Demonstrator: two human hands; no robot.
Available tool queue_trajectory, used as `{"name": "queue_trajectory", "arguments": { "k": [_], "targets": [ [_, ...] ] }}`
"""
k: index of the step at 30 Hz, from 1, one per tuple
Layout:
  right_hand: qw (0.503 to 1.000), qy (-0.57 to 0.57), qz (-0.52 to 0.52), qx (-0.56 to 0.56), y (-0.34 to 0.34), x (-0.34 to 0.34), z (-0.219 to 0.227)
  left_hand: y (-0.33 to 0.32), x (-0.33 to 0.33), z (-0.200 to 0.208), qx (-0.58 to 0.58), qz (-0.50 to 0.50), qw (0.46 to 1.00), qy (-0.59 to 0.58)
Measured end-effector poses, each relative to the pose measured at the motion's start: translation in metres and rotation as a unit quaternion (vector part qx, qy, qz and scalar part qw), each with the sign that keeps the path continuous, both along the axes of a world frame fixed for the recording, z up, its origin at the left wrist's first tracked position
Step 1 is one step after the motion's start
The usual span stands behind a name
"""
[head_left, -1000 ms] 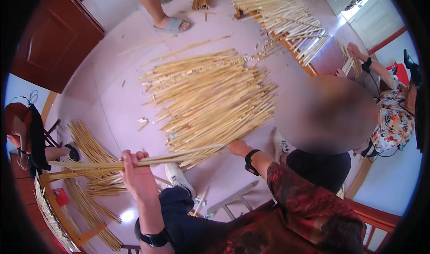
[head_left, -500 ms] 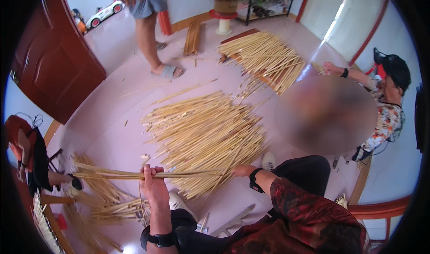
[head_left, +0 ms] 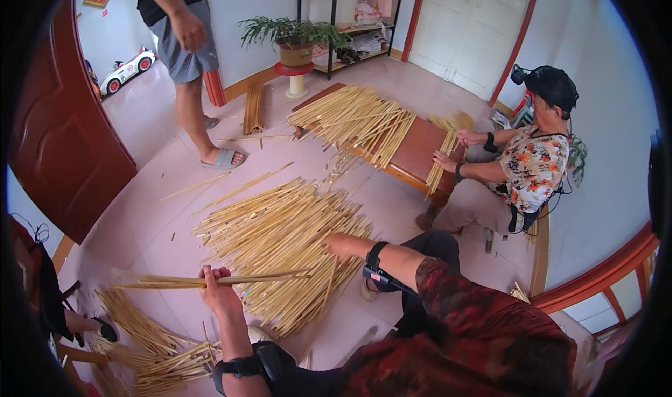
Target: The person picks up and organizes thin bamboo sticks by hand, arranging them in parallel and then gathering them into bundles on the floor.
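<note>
Left hand: the left hand (head_left: 219,298) is closed around a thin bundle of sticks (head_left: 264,279), pinching it near mid-length.
Bundle position: roughly level, its right end over the near side of the main pile (head_left: 273,232).
Right hand: the right hand (head_left: 341,245) is over the right part of the main pile, fingers bent; I cannot tell whether it pinches a stick.
Main pile: many pale yellow sticks on the floor (head_left: 150,215), lying slantwise.
Side heap: more sticks (head_left: 140,327) on the floor at lower left.
Bench: a low brown bench (head_left: 420,153), beyond the pile to the right, its far half covered by bench sticks (head_left: 360,123).
Co-worker: a seated person (head_left: 535,159) at the bench, both hands at a small cluster of sticks (head_left: 439,167).
Floor obstructions: a bystander's sandalled foot (head_left: 224,160) beyond the pile; loose sticks (head_left: 241,186) beside it.
Background: a darker stick bundle (head_left: 253,109) on the floor; a potted plant (head_left: 295,54) on a stand (head_left: 297,86); a toy car (head_left: 128,72) beyond the brown door (head_left: 77,145).
</note>
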State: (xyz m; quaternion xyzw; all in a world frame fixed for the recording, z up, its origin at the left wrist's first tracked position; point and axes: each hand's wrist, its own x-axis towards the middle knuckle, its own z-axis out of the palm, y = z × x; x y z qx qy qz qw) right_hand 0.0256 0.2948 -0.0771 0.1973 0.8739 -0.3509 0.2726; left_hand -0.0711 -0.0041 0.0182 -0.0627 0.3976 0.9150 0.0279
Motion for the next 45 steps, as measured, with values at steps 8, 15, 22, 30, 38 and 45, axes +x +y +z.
{"name": "queue_trajectory", "arguments": {
  "k": [8,15,22,30,38,45],
  "targets": [
    [0.958,0.189,0.216,0.02,-0.035,-0.021,0.076,-0.017,-0.004,0.005,0.001,0.047,0.999,0.015],
    [0.938,0.19,0.287,0.031,-0.047,-0.013,0.081,-0.013,0.003,0.005,0.015,0.062,0.998,0.009],
    [0.891,0.372,0.259,-0.024,-0.037,-0.045,0.122,-0.022,0.005,0.007,0.017,0.073,0.997,0.007],
    [0.936,0.316,0.146,-0.048,-0.036,-0.068,0.171,-0.036,0.002,0.001,-0.013,0.073,0.997,0.03],
    [0.941,-0.007,0.326,0.094,-0.034,0.01,-0.041,-0.036,0.006,0.008,-0.038,0.042,0.998,0.019],
    [0.952,-0.134,0.24,-0.137,-0.063,0.119,-0.166,-0.037,0.009,0.013,-0.02,-0.003,1.0,0.008]
  ]
}}
